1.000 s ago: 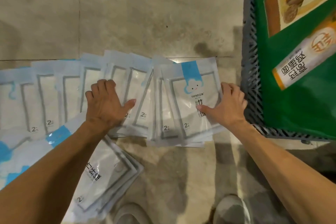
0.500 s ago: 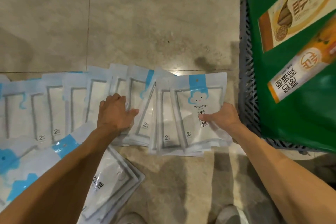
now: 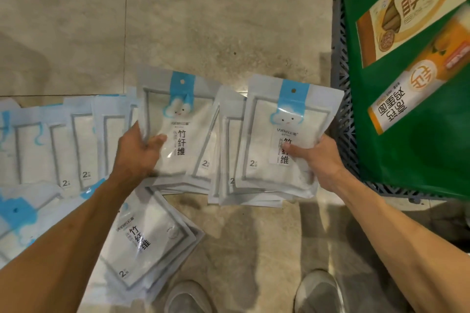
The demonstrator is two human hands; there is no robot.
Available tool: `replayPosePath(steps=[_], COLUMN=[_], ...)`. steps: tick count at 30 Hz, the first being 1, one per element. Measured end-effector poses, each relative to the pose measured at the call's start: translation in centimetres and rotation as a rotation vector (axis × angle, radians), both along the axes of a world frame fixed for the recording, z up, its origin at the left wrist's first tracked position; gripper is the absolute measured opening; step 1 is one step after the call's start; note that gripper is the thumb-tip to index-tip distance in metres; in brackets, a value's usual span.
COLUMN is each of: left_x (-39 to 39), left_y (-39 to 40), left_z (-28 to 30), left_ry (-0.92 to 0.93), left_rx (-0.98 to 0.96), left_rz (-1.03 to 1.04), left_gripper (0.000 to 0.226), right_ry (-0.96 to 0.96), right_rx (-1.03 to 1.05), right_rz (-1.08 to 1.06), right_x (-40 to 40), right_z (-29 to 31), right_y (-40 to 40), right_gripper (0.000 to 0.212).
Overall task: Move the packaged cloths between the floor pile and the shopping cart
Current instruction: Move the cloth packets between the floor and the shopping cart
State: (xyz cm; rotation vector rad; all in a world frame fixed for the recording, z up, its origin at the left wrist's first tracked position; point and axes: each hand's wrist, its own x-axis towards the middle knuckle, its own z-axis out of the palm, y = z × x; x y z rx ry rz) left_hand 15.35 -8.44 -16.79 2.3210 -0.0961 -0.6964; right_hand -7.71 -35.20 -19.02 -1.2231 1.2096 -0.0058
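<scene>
The left hand (image 3: 138, 152) grips one stack of cloth packs (image 3: 178, 129), and the right hand (image 3: 315, 157) grips another (image 3: 282, 140), just above the floor pile (image 3: 76, 140). Next, they probably go into the cart (image 3: 342, 99).

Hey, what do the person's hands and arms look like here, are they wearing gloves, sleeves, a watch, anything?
Both the left hand and the right hand are bare: no gloves, rings, watch or bracelet show. Both forearms are uncovered up to the frame edge, so no sleeve is visible. Nothing marks or wraps either wrist.
</scene>
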Motion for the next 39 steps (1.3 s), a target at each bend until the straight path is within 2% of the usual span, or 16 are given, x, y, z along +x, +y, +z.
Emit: replayPosePath(steps=[2,3,7,11,12,16,18,23,29,36,39], left_x=[0.5,0.9,1.7,1.6,1.5,1.7,1.9,2.7,3.7,3.6,3.4], left_y=[1.2,2.0,4.3,4.8,4.9,6.1,6.8,7.9,9.8,14.1,16.7], left_z=[1.3,1.8,5.8,10.7,12.2,18.2,21.8,32.9,49.5,69.2,76.9], left_ry=[0.015,0.026,0.076,0.111,0.122,0.15,0.182,0.203,0.178,0.118,0.046], left_rx=[-0.02,-0.03,-0.061,-0.16,-0.187,-0.303,-0.352,-0.478,-0.591,-0.681,-0.728], left_rz=[0.072,0.083,0.121,0.224,0.238,0.286,0.322,0.36,0.397,0.289,0.29], left_gripper=[0.016,0.015,0.029,0.015,0.016,0.016,0.017,0.02,0.02,0.023,0.029], right_ry=[-0.049,-0.065,-0.081,-0.108,-0.12,-0.156,-0.166,-0.22,-0.304,-0.367,-0.422], right_rx=[0.049,0.073,0.133,0.138,0.133,0.123,0.101,0.088,0.097,0.076,0.065], right_rz=[-0.063,-0.094,-0.105,0.007,0.021,0.012,0.037,0.089,0.148,0.224,0.262], right_x=[0.0,0.1,0.7,2.1,2.5,4.0,4.7,6.4,8.6,11.0,11.7], right_z=[1.3,2.1,5.8,11.3,12.8,19.0,23.0,35.1,53.0,73.5,80.7], right_y=[0.0,0.0,0.3,1.6,1.9,2.2,2.2,2.4,3.4,6.8,9.0], right_gripper=[0.051,0.047,0.033,0.06,0.059,0.033,0.032,0.045,0.04,0.019,0.027])
